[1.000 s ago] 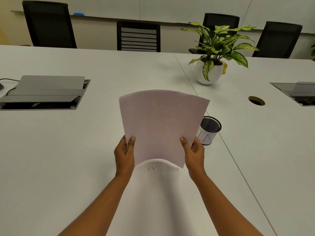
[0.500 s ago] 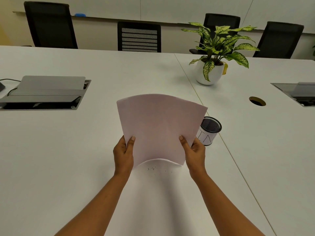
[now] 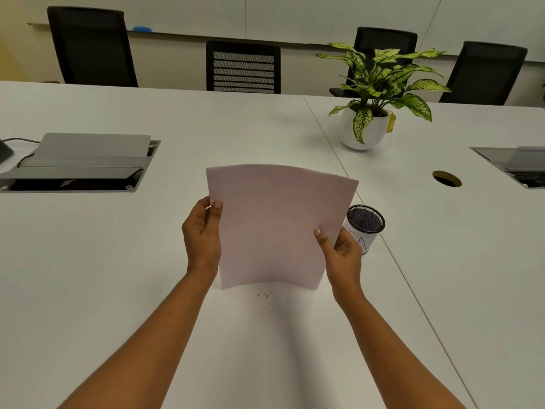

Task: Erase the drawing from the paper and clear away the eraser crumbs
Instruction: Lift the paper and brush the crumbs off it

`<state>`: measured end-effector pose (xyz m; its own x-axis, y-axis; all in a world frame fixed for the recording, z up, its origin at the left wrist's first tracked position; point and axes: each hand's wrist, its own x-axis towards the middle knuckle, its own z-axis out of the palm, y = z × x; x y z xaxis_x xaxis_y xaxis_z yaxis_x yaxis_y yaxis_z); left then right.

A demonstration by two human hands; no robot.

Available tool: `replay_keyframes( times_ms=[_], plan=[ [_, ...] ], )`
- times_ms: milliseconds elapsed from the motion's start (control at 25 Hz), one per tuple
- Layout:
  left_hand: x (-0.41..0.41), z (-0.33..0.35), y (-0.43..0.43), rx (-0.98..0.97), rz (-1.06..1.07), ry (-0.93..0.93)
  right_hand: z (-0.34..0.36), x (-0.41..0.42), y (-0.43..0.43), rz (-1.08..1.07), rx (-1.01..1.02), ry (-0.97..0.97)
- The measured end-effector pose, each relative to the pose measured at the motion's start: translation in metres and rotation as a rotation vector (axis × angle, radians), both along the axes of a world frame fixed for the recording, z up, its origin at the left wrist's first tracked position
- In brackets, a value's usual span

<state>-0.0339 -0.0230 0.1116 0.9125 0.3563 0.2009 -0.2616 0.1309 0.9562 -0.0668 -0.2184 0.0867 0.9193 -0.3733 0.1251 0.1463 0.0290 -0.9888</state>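
Note:
A blank white sheet of paper (image 3: 277, 225) is held up off the white table (image 3: 118, 261), tilted and slightly bowed. My left hand (image 3: 202, 231) pinches its left edge with the thumb on the near face. My right hand (image 3: 340, 252) pinches the right edge lower down. No drawing shows on the side facing me. A small scatter of dark eraser crumbs (image 3: 267, 296) lies on the table just below the sheet's bottom edge, between my forearms.
A black mesh cup (image 3: 364, 227) stands just right of my right hand. A potted plant (image 3: 371, 113) sits further back. A grey cable box (image 3: 76, 163) lies open at left, another at right (image 3: 516, 168), and a round grommet hole (image 3: 446, 179). Chairs line the far side.
My left hand has slid up the paper's left edge and the sheet has dropped lower and turned slightly. More crumbs show on the table below it.

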Motion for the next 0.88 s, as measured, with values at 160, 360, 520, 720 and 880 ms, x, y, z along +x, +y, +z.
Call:
replay_keyframes(
  times_ms=[160, 360, 520, 720, 880],
  plan=[
    [0.005, 0.002, -0.002, -0.032, 0.019, -0.010, 0.024, -0.004, 0.002, -0.351, -0.091, -0.278],
    [0.007, 0.000, -0.003, -0.052, 0.026, -0.003, 0.060, -0.005, 0.036, 0.175, -0.077, -0.343],
    [0.005, 0.001, -0.003, -0.049, -0.002, -0.006, 0.076, 0.022, 0.052, 0.553, 0.023, -0.198],
    [0.008, -0.001, 0.002, -0.056, -0.044, -0.024, 0.010, 0.035, 0.038, 0.634, -0.098, 0.202],
    [0.005, -0.004, 0.000, 0.011, -0.049, -0.002, -0.021, 0.032, 0.030, 0.730, -0.422, 0.406]
  ],
)
